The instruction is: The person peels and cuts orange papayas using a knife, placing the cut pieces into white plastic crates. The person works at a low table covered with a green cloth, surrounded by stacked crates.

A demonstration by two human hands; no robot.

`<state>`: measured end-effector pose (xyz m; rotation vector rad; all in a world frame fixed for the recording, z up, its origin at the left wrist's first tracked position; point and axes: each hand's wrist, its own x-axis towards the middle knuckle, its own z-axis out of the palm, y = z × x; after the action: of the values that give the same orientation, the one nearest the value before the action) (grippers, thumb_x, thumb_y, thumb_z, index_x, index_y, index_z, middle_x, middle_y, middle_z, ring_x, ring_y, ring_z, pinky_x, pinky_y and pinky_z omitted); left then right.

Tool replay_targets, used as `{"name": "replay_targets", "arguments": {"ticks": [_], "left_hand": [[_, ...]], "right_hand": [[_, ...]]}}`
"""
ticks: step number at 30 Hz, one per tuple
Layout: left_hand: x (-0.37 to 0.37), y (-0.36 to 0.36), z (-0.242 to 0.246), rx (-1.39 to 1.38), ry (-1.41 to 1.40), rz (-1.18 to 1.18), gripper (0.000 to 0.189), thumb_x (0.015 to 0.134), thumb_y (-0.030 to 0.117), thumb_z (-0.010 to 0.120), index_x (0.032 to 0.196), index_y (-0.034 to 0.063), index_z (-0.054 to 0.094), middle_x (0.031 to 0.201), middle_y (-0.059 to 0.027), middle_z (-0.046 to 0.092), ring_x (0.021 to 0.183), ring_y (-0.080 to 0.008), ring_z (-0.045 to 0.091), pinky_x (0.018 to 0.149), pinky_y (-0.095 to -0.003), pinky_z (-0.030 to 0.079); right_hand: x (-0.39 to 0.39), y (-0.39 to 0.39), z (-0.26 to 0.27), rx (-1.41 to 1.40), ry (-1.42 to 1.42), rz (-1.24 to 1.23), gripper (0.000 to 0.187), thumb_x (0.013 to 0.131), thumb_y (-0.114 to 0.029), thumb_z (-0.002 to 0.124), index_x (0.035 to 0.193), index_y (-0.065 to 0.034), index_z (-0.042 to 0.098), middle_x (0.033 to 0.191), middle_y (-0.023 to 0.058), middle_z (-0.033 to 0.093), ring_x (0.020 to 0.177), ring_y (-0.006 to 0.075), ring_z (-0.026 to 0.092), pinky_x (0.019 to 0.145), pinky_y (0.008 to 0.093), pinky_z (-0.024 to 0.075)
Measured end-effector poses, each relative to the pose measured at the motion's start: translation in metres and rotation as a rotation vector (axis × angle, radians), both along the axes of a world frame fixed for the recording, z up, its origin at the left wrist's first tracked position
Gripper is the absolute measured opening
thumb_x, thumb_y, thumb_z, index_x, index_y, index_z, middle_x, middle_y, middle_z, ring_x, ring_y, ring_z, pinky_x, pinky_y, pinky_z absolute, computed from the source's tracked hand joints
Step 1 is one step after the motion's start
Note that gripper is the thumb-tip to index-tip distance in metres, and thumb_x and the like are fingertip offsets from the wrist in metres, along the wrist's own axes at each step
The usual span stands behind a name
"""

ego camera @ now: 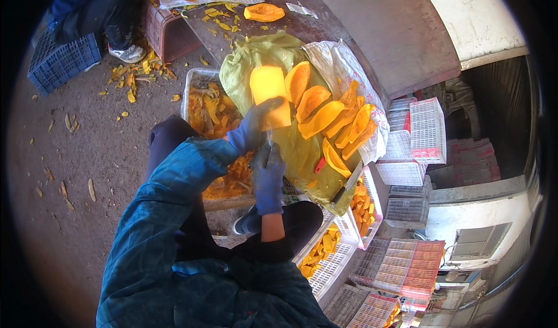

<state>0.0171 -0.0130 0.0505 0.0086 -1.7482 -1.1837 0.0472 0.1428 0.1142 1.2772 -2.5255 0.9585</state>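
My left hand (253,127), in a dark-palmed blue glove, grips a bright yellow-orange block of pumpkin (268,84) by its near end. In the same kind of glove, my right hand (268,175) is closed around a small blade (270,136), whose handle is hidden in the fist. The blade points up at the block's near edge; whether it touches is unclear. Both hands are over the near left edge of a green woven sack (296,166). Several hollowed pumpkin wedges (322,118) lie right of the block, with a red-handled tool (320,165) and a black-handled knife (352,178) nearby.
A crate (186,99) of peelings stands below my hands. White crates (344,258) with cut pumpkin pieces are at my right. Crate stacks (425,129) stand farther right. Upper left, a co-worker (115,18) sits on a blue crate (65,60); half a pumpkin (264,13) lies on the board.
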Motion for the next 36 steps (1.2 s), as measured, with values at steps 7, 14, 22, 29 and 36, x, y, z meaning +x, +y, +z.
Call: {"name": "replay_targets", "arguments": {"ticks": [7,14,22,29,36], "left_hand": [[0.014,0.02,0.035,1.271,0.44,-0.943,0.05,0.096,0.016,0.063,0.141,-0.0007,0.048,0.136,-0.0133,0.058,0.125,-0.0226,0.056,0.108,-0.0376,0.045],[0.01,0.024,0.04,0.558,0.258,-0.403,0.043,0.1,0.02,0.059,0.137,-0.0004,0.051,0.131,-0.0109,0.06,0.12,-0.0204,0.058,0.104,-0.0334,0.048],[-0.006,0.003,0.01,0.202,0.004,-0.129,0.044,0.095,0.003,0.061,0.137,-0.003,0.051,0.129,-0.0111,0.061,0.117,-0.02,0.06,0.099,-0.0333,0.051],[-0.034,-0.018,-0.039,0.346,0.37,-0.644,0.046,0.095,0.004,0.06,0.14,-0.0014,0.051,0.13,-0.0132,0.061,0.118,-0.0218,0.06,0.1,-0.0343,0.05],[0.004,0.024,0.028,1.054,0.337,-0.784,0.041,0.104,0.026,0.052,0.136,0.0001,0.053,0.128,-0.0143,0.062,0.117,-0.0229,0.062,0.105,-0.0367,0.048]], "right_hand": [[0.006,0.008,0.004,0.06,0.038,0.012,0.017,0.103,-0.012,0.05,0.101,0.0029,0.058,0.072,0.0226,0.06,0.064,0.0337,0.064,0.056,0.0447,0.0444],[-0.012,0.004,0.034,-0.234,-0.433,-0.163,0.018,0.102,-0.016,0.053,0.103,0.0005,0.061,0.069,0.0159,0.057,0.058,0.0289,0.057,0.052,0.0401,0.0447],[0.001,0.001,0.04,-0.079,-0.129,-0.098,0.012,0.099,-0.01,0.054,0.098,0.0007,0.059,0.069,0.023,0.061,0.057,0.0402,0.059,0.05,0.0466,0.0453],[-0.003,0.005,0.012,0.213,0.032,0.019,0.025,0.1,-0.012,0.055,0.121,0.0018,0.058,0.094,0.0258,0.065,0.077,0.0358,0.065,0.068,0.0422,0.0517],[0.022,0.012,0.021,0.33,-0.117,0.038,0.039,0.098,-0.008,0.055,0.136,0.0016,0.053,0.129,0.0191,0.058,0.1,0.0256,0.064,0.081,0.0351,0.0538]]}}
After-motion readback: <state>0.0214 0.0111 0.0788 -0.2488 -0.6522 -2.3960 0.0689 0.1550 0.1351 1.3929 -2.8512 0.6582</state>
